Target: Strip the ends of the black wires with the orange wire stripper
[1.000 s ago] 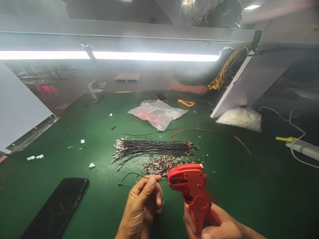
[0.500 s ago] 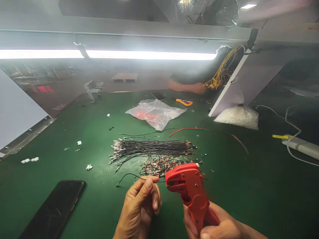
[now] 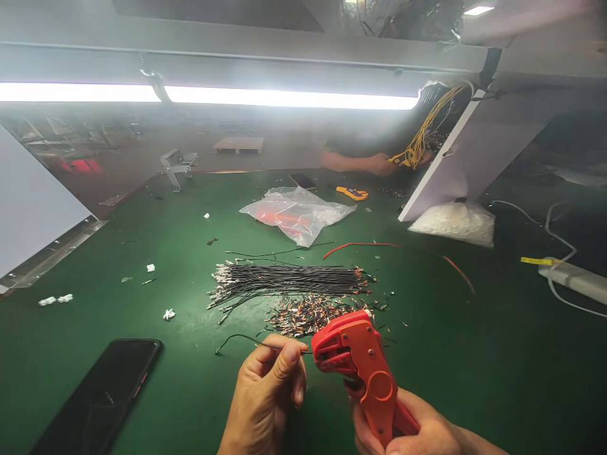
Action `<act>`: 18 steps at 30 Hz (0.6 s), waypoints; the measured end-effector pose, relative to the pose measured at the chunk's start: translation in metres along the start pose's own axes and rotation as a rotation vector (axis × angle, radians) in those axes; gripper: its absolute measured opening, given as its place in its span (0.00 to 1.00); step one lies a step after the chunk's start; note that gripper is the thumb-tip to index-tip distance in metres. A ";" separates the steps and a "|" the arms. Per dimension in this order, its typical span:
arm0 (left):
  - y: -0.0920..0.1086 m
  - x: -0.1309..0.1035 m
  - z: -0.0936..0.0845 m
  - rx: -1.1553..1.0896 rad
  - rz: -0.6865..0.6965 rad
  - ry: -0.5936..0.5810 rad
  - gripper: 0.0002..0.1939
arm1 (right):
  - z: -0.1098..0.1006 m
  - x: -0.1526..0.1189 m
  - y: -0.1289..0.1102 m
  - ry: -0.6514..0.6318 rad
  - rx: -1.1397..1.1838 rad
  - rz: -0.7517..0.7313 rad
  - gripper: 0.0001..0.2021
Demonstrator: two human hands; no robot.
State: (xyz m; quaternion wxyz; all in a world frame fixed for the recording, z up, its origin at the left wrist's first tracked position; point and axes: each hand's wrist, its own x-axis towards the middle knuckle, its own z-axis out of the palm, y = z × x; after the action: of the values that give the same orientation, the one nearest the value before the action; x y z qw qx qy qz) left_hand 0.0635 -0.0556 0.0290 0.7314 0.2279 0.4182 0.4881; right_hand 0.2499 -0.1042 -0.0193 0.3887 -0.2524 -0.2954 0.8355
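Observation:
My left hand [image 3: 272, 379] pinches a thin black wire [image 3: 241, 335] between thumb and forefinger. One end of it curves off to the left; the other runs to the jaws of a red wire stripper [image 3: 363, 363]. Wrapped around the stripper's handles is my right hand [image 3: 408, 426]. Whether the wire's tip sits inside the jaws is hard to see. Just beyond my hands lies a heap of short black and copper scraps [image 3: 303, 316]. Behind the heap rests a bundle of black wires [image 3: 289, 280] with metal terminals at its left end.
A black phone [image 3: 95, 398] lies at the lower left. Farther back are a clear plastic bag [image 3: 296, 215] with something red inside and an orange-yellow tool [image 3: 351, 193]. Across the green table [image 3: 142, 234], a co-worker's hand [image 3: 380, 164] is near yellow wires [image 3: 420, 145]. A white panel [image 3: 443, 158] leans at right.
The stripper's head has shifted slightly left and tilted, and its grip looks more squeezed. My left fingers and the wire sit closer to its jaws.

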 end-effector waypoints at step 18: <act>0.000 0.001 0.000 0.075 0.006 0.012 0.24 | -0.005 0.002 0.002 0.006 -0.149 -0.065 0.17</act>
State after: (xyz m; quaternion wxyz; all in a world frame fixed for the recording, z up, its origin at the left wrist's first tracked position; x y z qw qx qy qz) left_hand 0.0634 -0.0551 0.0284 0.7184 0.2536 0.4399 0.4754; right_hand 0.2516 -0.1021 -0.0244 0.3966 -0.2735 -0.3636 0.7973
